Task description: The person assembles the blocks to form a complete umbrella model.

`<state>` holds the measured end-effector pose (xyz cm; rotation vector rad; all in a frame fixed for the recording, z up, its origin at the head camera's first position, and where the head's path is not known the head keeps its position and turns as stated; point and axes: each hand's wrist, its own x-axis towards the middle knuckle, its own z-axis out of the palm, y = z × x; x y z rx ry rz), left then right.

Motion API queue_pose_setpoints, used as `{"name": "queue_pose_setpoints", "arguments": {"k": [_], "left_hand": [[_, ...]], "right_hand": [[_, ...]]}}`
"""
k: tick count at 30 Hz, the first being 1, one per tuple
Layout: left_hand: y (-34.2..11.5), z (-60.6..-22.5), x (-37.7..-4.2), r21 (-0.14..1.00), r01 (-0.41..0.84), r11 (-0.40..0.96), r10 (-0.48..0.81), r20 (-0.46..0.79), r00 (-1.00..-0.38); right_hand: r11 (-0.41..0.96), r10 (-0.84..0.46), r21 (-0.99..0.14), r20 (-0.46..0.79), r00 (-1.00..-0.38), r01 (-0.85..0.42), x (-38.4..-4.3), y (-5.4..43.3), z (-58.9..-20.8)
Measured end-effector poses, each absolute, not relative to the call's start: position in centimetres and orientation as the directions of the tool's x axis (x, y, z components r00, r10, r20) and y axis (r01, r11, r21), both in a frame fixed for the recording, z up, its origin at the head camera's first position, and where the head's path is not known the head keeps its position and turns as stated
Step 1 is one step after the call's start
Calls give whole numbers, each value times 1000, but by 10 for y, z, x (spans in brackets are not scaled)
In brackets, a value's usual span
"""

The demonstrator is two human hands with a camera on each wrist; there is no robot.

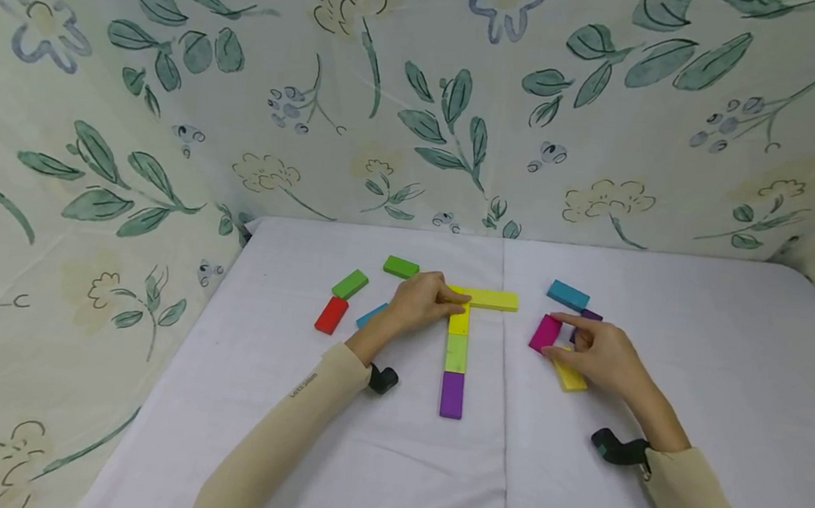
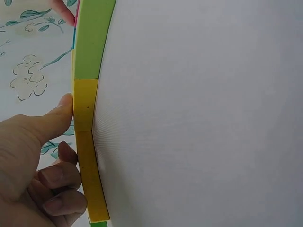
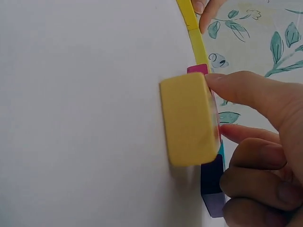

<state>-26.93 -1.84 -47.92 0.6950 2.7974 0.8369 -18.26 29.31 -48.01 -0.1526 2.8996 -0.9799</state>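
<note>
Blocks dot white cloth by floral fabric, left hand pinching yellow one, right hand magenta one.

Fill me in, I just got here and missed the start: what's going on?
A person's left grip touches the yellow pieces where a yellow bar tops a column of blocks, yellow, lime and purple, much like a T. Whether it pinches one is unclear. The right grip pinches a pink block beside a separate yellow block. Other blocks lie on both sides.
</note>
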Motion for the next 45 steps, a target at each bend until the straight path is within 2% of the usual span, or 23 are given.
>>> {"name": "queue_pose_setpoints", "arguments": {"k": [9,16,22,30,39,45], "left_hand": [[-17,-479,-270,555,394,733,475,-3,-880],[-18,-476,-269,563,380,734,467,-12,-884],[-17,-479,-271,555,398,731,479,-1,-878],[-19,-481,-271,556,388,735,470,-6,-882],[-18,-481,-271,553,410,725,488,8,-873],[-19,-481,-270,538,403,740,475,4,-880]], "right_hand": [[822,-70,-569,-45,-997,-31,-189,299,-471],[803,-185,-590,-123,-975,-78,-204,303,-469],[804,-214,-590,-184,-959,-66,-216,308,-466],[827,-228,-552,-147,-963,-111,-230,301,-460],[848,-259,-501,-104,-960,-175,-263,294,-449],[821,-286,-545,-129,-949,-173,-284,291,-455]]}}
